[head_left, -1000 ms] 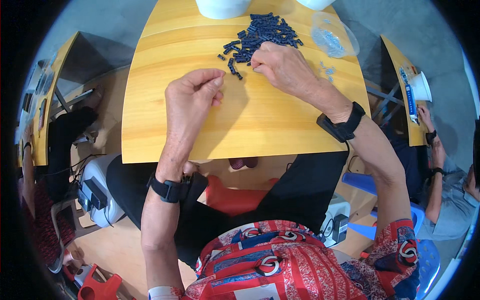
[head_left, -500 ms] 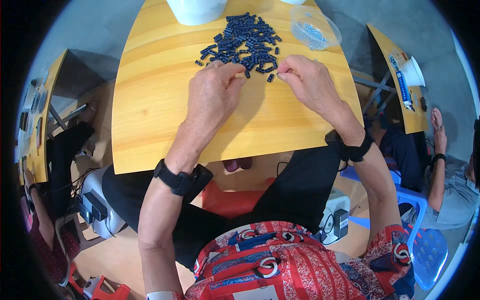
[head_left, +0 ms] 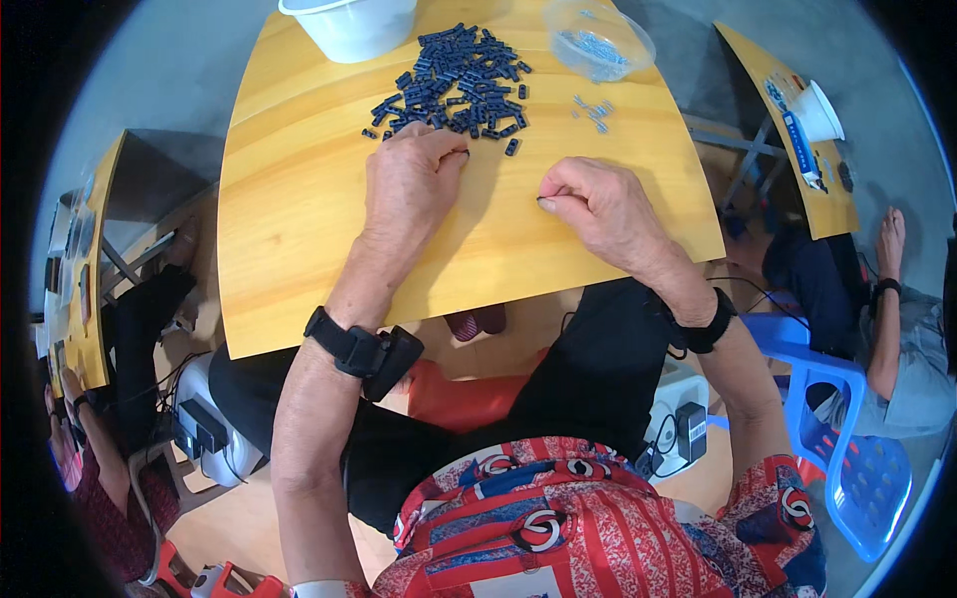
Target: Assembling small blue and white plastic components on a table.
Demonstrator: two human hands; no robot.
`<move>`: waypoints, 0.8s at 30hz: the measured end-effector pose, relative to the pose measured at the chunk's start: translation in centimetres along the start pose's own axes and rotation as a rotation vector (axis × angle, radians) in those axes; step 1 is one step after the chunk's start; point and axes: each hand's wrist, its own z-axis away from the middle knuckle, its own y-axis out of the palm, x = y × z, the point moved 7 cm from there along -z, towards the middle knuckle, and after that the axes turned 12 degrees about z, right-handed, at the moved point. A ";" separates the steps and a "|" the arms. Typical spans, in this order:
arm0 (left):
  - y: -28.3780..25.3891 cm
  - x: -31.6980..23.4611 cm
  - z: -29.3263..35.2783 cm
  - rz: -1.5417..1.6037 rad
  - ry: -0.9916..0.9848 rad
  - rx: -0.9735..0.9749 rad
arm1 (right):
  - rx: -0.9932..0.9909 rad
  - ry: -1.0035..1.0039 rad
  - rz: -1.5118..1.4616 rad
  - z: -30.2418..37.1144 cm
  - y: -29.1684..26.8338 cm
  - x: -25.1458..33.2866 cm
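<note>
A heap of small black two-holed blocks (head_left: 469, 75) lies on the far part of the wooden table (head_left: 339, 259). My left hand (head_left: 414, 179) is at the heap's near edge, thumb and forefinger pinched; a dark end of a small black block (head_left: 467, 152) pokes out from them. Nearer to me and to the right, my right hand (head_left: 603, 204) hovers just over the bare wood, also pinched, with a tiny dark bit at its fingertips, mostly hidden. One single block (head_left: 511, 148) lies apart between heap and hands. Beyond my right hand are several loose silver screws (head_left: 595, 113).
A clear plastic tub (head_left: 638, 50) of screws stands at the far right, a white bucket (head_left: 359, 30) at the far left. Other tables flank mine, with a person's arm (head_left: 887, 299) to the right and another person at the left. A blue plastic chair (head_left: 847, 439) stands at right.
My right hand has drawn back from the heap toward me, uncovering the loose screws. My left hand stays by the heap, still pinched. The whole view has shifted slightly.
</note>
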 end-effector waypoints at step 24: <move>-1.0 0.2 5.4 1.023 -0.417 0.200 | -0.210 -0.005 0.138 0.2 1.1 0.3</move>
